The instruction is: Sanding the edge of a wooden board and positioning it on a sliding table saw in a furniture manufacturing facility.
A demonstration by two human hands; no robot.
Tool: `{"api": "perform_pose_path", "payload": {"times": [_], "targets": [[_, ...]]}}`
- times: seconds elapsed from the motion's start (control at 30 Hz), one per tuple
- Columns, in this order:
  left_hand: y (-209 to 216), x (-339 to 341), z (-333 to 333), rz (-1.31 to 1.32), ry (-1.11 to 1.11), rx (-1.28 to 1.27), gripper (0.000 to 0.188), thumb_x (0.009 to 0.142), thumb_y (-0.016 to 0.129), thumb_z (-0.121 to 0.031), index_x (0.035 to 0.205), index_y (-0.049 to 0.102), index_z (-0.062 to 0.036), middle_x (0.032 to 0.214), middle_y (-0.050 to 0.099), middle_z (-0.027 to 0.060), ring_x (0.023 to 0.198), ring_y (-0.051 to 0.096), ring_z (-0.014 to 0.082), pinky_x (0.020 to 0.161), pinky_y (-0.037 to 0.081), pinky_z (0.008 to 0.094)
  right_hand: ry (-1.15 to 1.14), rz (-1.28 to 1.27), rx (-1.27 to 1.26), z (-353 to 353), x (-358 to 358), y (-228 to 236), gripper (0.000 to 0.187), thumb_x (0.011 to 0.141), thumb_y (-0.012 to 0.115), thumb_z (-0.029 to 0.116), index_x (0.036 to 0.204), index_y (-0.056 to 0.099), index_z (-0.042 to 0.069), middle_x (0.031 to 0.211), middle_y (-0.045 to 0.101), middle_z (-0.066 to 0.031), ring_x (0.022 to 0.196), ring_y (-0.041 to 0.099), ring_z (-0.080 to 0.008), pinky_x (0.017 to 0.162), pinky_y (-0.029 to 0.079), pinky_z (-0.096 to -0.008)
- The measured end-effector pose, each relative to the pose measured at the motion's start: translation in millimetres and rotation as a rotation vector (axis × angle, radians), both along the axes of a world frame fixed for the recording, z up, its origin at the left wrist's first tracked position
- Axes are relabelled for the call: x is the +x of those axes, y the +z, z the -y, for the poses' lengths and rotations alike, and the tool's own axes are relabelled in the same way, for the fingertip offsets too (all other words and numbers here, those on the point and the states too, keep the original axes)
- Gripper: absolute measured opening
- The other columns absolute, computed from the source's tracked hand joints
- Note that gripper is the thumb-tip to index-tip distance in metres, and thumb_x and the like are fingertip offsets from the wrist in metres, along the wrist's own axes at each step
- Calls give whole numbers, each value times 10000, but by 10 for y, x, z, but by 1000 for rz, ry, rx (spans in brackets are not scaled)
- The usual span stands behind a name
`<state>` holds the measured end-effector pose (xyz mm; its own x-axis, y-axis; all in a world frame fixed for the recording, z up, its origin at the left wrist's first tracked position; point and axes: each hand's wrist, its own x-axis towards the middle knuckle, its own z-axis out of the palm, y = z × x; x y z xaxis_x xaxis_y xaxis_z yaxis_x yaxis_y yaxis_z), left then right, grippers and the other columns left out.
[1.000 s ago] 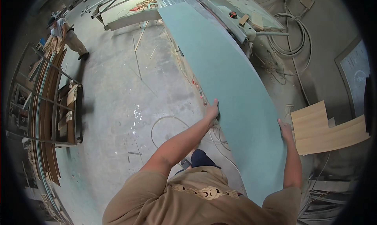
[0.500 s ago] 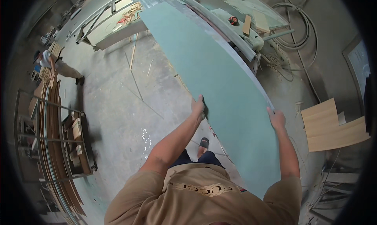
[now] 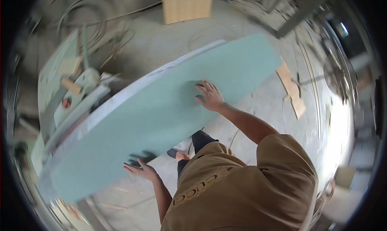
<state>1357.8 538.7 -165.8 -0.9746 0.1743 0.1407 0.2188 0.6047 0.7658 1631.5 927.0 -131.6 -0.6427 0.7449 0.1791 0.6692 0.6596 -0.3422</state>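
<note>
A long pale green board (image 3: 153,114) stretches across the view in front of me, from lower left to upper right. Over its near edge is my left hand (image 3: 142,170), fingers stretched and apart, casting a dark shadow on the board. My right hand (image 3: 210,96) is spread with the palm toward the board's middle; whether it touches the surface I cannot tell. Neither hand holds anything. Along the far side of the board shows a pale strip (image 3: 121,99) of the machine table beneath.
A saw-like machine (image 3: 80,106) stands at the left, with a red-black tape measure (image 3: 66,103) and small wood blocks (image 3: 71,86) on it. Coiled hose (image 3: 82,19) lies behind. A wood panel (image 3: 187,5) is at the top; a wood offcut (image 3: 292,90) lies right.
My view and body have swung to the right, so the board now runs crosswise. Both hands have let go of its edges; the right has moved over its surface.
</note>
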Motion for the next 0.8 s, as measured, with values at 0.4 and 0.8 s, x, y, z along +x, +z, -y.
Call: {"api": "perform_pose_path", "payload": {"times": [0.4, 0.8], "targets": [[-249, -470, -1192, -307, -574, -671, 796, 1044, 546, -696, 1715, 377, -302, 1781, 255, 243, 1654, 166, 484, 1300, 76, 693, -436, 30, 29, -130, 1002, -136, 647, 1007, 701, 469, 1580, 551, 208, 1688, 439, -168, 1551, 409, -390, 1278, 320, -535], [-35, -436, -1233, -302, -495, -510, 730, 980, 659, -619, 1607, 553, -262, 1686, 394, 310, 1608, 284, 503, 1287, 138, 710, -131, 11, 272, -549, 1083, -600, 593, 966, 784, 475, 1438, 680, 132, 1517, 590, -189, 1426, 522, -409, 1116, 443, -585]]}}
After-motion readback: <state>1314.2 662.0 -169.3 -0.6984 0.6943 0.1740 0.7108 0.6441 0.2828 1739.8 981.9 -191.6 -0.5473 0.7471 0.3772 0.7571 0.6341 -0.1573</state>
